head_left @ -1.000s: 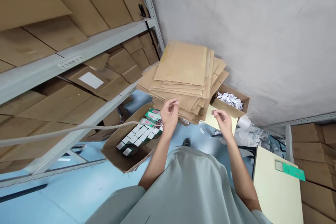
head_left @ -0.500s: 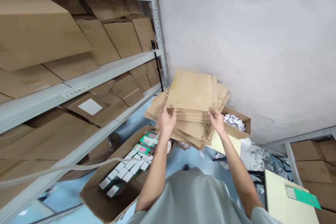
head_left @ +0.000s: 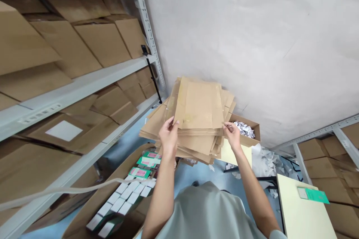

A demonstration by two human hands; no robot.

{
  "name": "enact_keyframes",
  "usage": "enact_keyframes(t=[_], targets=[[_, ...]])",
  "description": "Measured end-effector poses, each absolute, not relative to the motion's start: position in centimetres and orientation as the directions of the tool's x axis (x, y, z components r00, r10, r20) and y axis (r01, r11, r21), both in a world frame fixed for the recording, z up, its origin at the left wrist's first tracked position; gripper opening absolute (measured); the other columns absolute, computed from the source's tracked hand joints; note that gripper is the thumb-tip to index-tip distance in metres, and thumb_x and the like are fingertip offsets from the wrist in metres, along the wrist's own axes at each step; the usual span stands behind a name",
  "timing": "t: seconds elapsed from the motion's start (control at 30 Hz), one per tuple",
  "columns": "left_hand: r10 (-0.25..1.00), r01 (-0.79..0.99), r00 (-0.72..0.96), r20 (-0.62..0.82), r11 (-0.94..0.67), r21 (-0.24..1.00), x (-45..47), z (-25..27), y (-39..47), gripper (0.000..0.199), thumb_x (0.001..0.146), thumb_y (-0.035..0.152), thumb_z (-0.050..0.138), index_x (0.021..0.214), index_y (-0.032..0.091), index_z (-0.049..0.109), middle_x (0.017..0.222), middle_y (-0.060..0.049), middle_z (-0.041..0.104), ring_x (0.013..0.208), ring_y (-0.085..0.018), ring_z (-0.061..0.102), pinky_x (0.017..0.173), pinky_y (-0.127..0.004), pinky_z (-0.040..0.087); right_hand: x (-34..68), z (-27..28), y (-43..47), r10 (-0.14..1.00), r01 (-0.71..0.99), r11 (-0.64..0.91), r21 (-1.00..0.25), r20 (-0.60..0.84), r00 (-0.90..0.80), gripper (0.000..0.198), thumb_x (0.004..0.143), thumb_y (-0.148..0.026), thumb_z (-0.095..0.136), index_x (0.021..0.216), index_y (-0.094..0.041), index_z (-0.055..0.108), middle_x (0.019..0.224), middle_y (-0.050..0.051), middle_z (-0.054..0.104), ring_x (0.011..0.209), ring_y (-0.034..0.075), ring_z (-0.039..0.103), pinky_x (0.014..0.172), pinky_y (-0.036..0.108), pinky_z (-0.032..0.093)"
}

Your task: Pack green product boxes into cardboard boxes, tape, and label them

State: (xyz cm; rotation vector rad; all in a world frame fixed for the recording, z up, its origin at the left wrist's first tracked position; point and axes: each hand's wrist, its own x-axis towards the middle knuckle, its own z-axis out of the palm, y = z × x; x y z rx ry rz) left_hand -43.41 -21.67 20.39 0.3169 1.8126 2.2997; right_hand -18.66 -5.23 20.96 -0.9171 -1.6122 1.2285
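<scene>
A flat cardboard sheet (head_left: 199,102) lies across the top of an uneven stack of flattened cardboard (head_left: 193,142). My left hand (head_left: 168,137) pinches the sheet's near left corner, fingers closed on its edge. On the opposite side, my right hand (head_left: 232,133) grips the near right corner between thumb and fingers. Strips of tape show along the sheet's left side and near edge. Whether the sheet is fully lifted off the pieces beneath it, I cannot tell.
Shelving (head_left: 92,68) loaded with cardboard boxes rises on the left. Below it stands a long open carton (head_left: 112,179) of small white and green boxes (head_left: 123,198). A carton of paper scraps (head_left: 254,140) sits right of the stack. A pale table (head_left: 304,213) holds a green packet (head_left: 316,195).
The view has swung to the right. Both hands still hold the top sheet's near corners; the sheet has shifted toward me over the stack, and its far left side shows another piece beneath.
</scene>
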Motion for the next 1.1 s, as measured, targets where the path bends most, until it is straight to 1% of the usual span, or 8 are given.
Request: enact_keyframes(t=[0.13, 0.23, 0.43, 0.6, 0.7, 0.8, 0.93, 1.1], targets=[[0.349, -0.014, -0.93, 0.115, -0.348, 0.938, -41.9, 22.9, -22.5, 0.051, 0.09, 0.048, 0.085, 0.132, 0.021, 0.079, 0.136, -0.013, 0.082, 0.126, -0.029, 0.079, 0.113, -0.046, 0.065, -16.8, 21.1, -5.9, 0.937, 0.007, 0.196, -0.981, 0.185, -0.295, 0.036, 0.084, -0.052, 0.084, 0.106, -0.023, 0.081, 0.111, 0.011, 0.086, 0.102, 0.028, 0.08, 0.096, 0.045, 0.066], [0.416, -0.035, -0.895, 0.164, -0.431, 0.902, -39.8, 26.0, -22.8, 0.049, 0.091, 0.052, 0.087, 0.13, 0.024, 0.078, 0.133, -0.011, 0.082, 0.125, -0.027, 0.079, 0.11, -0.042, 0.066, -14.7, 21.3, -6.6, 0.957, -0.025, 0.151, -0.988, 0.152, -0.245, 0.034, 0.083, -0.05, 0.085, 0.103, -0.025, 0.077, 0.106, 0.008, 0.083, 0.099, 0.027, 0.078, 0.093, 0.042, 0.065], [0.669, -0.076, -0.711, 0.217, -0.379, 0.922, -33.3, 30.5, -20.4, 0.043, 0.094, 0.059, 0.085, 0.122, 0.027, 0.077, 0.118, -0.008, 0.082, 0.119, -0.027, 0.08, 0.109, -0.042, 0.066, -8.1, 20.9, -7.8, 0.997, -0.155, 0.072, -0.985, 0.071, 0.013, 0.047, 0.075, -0.048, 0.094, 0.105, -0.027, 0.064, 0.102, 0.001, 0.076, 0.095, 0.021, 0.076, 0.091, 0.038, 0.066], [0.88, -0.188, -0.428, 0.207, -0.311, 0.932, -25.4, 31.3, -14.9, 0.041, 0.092, 0.061, 0.088, 0.112, 0.027, 0.08, 0.121, -0.007, 0.08, 0.114, -0.024, 0.078, 0.106, -0.035, 0.065, 1.1, 20.5, -10.7, 0.965, -0.157, 0.031, -0.987, -0.011, 0.262, 0.054, 0.081, -0.063, 0.092, 0.115, -0.026, 0.072, 0.122, 0.008, 0.08, 0.112, 0.026, 0.077, 0.097, 0.044, 0.068], [0.964, -0.259, -0.17, 0.206, -0.246, 0.934, -18.9, 31.0, -11.5, 0.038, 0.094, 0.056, 0.089, 0.113, 0.023, 0.081, 0.123, -0.009, 0.08, 0.115, -0.022, 0.078, 0.105, -0.031, 0.063, 6.9, 19.9, -13.6, 0.883, -0.176, 0.001, -0.984, -0.082, 0.462, 0.058, 0.079, -0.069, 0.092, 0.113, -0.025, 0.076, 0.117, 0.009, 0.082, 0.114, 0.03, 0.077, 0.1, 0.048, 0.068], [0.966, -0.307, 0.103, 0.237, -0.195, 0.931, -11.0, 30.5, -9.5, 0.034, 0.098, 0.052, 0.087, 0.113, 0.022, 0.083, 0.119, -0.008, 0.08, 0.114, -0.022, 0.078, 0.104, -0.03, 0.063, 12.8, 18.6, -17.2, 0.732, -0.19, 0.004, -0.982, -0.126, 0.669, 0.061, 0.078, -0.073, 0.091, 0.114, -0.026, 0.076, 0.113, 0.008, 0.082, 0.115, 0.031, 0.077, 0.099, 0.048, 0.067], [0.88, -0.297, 0.398, 0.259, -0.144, 0.944, 0.4, 29.6, -9.9, 0.029, 0.103, 0.049, 0.082, 0.115, 0.022, 0.083, 0.118, -0.009, 0.08, 0.114, -0.023, 0.079, 0.103, -0.033, 0.065, 20.2, 15.7, -22.1, 0.51, -0.223, 0.005, -0.975, -0.189, 0.839, 0.064, 0.078, -0.075, 0.087, 0.117, -0.026, 0.074, 0.118, 0.009, 0.083, 0.118, 0.03, 0.078, 0.102, 0.048, 0.065], [0.732, -0.209, 0.638, 0.238, -0.133, 0.969, 13.7, 26.0, -11.7, 0.022, 0.108, 0.04, 0.073, 0.119, 0.023, 0.081, 0.123, -0.011, 0.078, 0.12, -0.023, 0.078, 0.108, -0.036, 0.065, 28.9, 10.5, -25.7, 0.33, -0.332, -0.028, -0.943, -0.322, 0.888, 0.071, 0.071, -0.078, 0.086, 0.115, -0.025, 0.072, 0.119, 0.012, 0.085, 0.113, 0.031, 0.08, 0.093, 0.044, 0.066]])
